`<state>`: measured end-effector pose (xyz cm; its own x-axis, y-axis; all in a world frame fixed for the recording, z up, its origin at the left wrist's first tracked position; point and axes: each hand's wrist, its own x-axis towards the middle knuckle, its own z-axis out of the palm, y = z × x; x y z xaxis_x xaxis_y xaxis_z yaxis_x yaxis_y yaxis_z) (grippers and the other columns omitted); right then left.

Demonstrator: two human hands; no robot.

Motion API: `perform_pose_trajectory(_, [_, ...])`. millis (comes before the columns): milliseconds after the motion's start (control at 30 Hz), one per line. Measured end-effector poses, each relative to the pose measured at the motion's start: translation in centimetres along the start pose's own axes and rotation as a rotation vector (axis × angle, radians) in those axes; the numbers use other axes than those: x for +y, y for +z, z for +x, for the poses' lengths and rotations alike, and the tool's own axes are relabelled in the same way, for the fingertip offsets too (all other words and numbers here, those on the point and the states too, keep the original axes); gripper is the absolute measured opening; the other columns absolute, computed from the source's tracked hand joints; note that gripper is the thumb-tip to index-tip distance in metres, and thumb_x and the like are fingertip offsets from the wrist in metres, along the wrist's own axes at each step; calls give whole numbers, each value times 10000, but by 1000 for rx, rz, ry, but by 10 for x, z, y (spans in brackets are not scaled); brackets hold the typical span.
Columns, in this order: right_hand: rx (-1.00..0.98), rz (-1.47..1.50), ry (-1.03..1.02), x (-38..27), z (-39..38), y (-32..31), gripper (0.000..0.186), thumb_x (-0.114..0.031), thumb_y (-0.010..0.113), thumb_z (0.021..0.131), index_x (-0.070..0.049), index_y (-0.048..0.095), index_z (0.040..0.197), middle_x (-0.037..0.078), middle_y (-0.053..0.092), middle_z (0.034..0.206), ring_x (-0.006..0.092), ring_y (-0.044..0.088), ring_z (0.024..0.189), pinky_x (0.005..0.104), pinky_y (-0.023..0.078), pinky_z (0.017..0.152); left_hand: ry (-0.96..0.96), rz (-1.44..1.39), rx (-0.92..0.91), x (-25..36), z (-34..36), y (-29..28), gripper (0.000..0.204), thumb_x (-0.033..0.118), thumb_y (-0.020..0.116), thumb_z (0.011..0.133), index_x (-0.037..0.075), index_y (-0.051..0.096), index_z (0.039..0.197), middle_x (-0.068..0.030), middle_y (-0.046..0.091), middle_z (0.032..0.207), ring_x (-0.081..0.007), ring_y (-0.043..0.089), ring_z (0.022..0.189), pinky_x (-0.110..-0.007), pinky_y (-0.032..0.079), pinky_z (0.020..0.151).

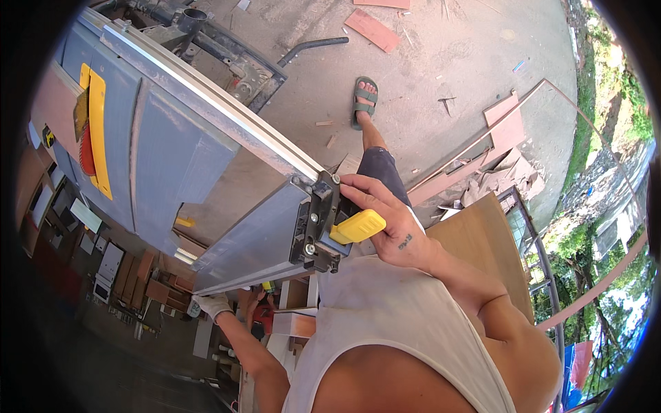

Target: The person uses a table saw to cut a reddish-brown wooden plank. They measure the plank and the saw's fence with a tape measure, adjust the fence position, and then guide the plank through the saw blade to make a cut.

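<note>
In the head view, a grey table saw (180, 158) has a red blade (87, 155) in a yellow insert (100, 138). A long grey fence (251, 227) crosses its end, with a black clamp block (313, 219) and yellow lever (358, 224). My right hand (389, 227) is closed on that block, fingers over its upper end beside the lever. My left hand (212, 305), in a pale glove, is closed on the fence’s other end; its fingertips are small and partly hidden.
A black metal frame (268, 93) and scattered pink board offcuts (372, 31) lie on the concrete floor (447, 55). Leaning boards (468, 261), scrap sheets (509, 175) and a long strip (582, 117) are at right. Stacked boards and shelving (124, 282) fill the lower left. My sandalled foot (365, 103) is ahead.
</note>
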<state>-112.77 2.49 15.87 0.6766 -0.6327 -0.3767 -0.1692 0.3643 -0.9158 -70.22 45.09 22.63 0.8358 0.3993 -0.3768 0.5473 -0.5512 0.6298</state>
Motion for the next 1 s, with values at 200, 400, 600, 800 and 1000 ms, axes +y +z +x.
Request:
perform_pose_trajectory(200, [-40,-92,-42,19,19,-18,281,67,538,824,-23,624,1077,104,595,1135,247,559,1069,313,452,905,-47,-235,-112,4,-21,15,701,580,453,906,81,358,1389,-146,387,1410,-324,382,1302,-510,344,1043])
perform_pose_trajectory(400, [-11,138,158,7,19,-19,207,36,550,860,-37,658,1020,45,641,1049,126,587,989,273,449,901,-64,-170,-165,3,-37,13,832,693,534,806,89,406,1363,-76,435,1352,-263,408,1217,-465,235,1079])
perform_pose_trajectory(600, [113,-1,252,4,12,-3,299,-53,444,955,-12,603,1205,55,655,1112,116,593,1007,271,455,911,-44,-238,-387,-20,15,-24,912,664,625,757,93,338,1408,-85,348,1424,-276,355,1283,-506,203,1083])
perform_pose_trajectory(800, [427,-490,149,18,2,20,212,-35,445,920,14,638,992,139,686,932,183,635,881,319,467,793,-264,-515,-465,-43,72,-30,713,576,621,813,108,452,1323,-111,446,1372,-284,419,1247,-534,288,1037])
perform_pose_trajectory(1000, [436,-90,61,27,6,1,148,-57,522,897,-1,629,982,29,633,916,101,559,804,274,456,751,-150,-701,-713,-58,77,-19,380,356,560,922,59,563,1159,-115,610,1164,-241,579,1064,-480,447,942])
